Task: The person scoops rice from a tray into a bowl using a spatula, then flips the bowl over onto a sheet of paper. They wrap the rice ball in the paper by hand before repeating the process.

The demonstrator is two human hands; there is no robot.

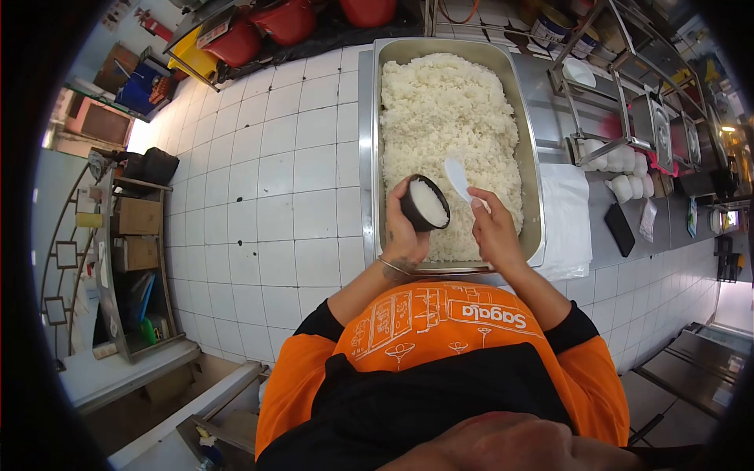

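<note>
Cupped in my left hand (405, 232) is a small dark bowl (406, 207) with white rice inside, tilted toward the right. My right hand (496, 234) grips the handle of a white rice paddle (455, 177), its blade pointing up and left over the rice. Both hands are above the near part of a large steel tray (537, 184). A deep bed of cooked white rice (448, 102) fills most of that tray, thinning toward the near edge where bare metal shows.
Right of the tray, stacked clear plastic bags (567, 224) lie on the steel counter (603, 212), with a black phone-like slab (620, 230) beyond. Several white cups (620, 157) stand by a metal rack (577, 94). Red tubs (284, 23) line the far side. White tiled floor (271, 188) spreads leftward.
</note>
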